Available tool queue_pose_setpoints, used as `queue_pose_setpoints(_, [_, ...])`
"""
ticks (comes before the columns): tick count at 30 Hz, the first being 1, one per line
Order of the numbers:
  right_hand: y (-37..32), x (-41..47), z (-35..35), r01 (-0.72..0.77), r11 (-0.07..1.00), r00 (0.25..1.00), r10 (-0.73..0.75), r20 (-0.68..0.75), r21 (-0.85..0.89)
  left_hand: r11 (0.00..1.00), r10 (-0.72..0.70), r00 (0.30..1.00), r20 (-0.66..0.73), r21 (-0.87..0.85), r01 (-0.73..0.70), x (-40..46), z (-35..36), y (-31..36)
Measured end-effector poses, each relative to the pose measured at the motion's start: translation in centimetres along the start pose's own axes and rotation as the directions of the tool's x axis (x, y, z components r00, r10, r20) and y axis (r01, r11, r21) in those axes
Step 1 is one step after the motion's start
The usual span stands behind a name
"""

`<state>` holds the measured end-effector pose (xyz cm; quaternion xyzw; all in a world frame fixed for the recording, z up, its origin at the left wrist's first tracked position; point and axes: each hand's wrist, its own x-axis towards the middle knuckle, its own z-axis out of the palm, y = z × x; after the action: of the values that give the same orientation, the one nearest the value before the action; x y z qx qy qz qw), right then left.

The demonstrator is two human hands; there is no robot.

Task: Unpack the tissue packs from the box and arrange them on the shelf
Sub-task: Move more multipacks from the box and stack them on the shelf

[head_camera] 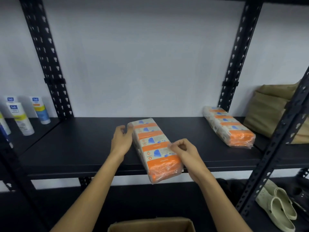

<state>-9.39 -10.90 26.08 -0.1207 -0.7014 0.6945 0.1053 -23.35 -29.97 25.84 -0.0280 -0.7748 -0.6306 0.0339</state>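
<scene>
An orange and white tissue pack (153, 144) lies lengthwise on the black shelf (80, 148), its near end sticking out over the front edge. My left hand (121, 139) rests against the pack's far left side, fingers curled at its corner. My right hand (184, 150) pinches the plastic wrap on the pack's right side. A second tissue pack (229, 125) lies at the shelf's right, apart from both hands. The open cardboard box (151, 225) shows at the bottom edge; its inside is hidden.
Several white tubes (23, 118) stand on the neighbouring shelf at left. A tan bag (267, 109) sits at far right behind a black upright (280, 141). Pale clogs (277, 205) lie on a lower shelf at right. Black perforated posts (48, 64) frame the bay.
</scene>
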Motion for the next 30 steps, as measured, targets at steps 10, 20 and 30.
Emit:
queue_pose_setpoints(10, [-0.8, 3.6, 1.6, -0.143, 0.981, 0.981, 0.124, 0.147, 0.128, 0.943, -0.184, 0.955, 0.231, -0.232, 0.238, -3.8, 4.2, 1.4])
queue_pose_setpoints(20, [0.6, 3.6, 1.4, -0.125, 0.975, 0.974, 0.086, 0.208, 0.183, 0.836, -0.277, 0.907, 0.318, -0.386, 0.391, -3.1, 5.1, 1.4])
queue_pose_setpoints(30, [0.1, 5.7, 0.3, -0.092, 0.996, 0.982, 0.089, 0.168, 0.013, 0.943, -0.162, 0.920, 0.357, -0.219, 0.251, -0.8, 3.7, 1.5])
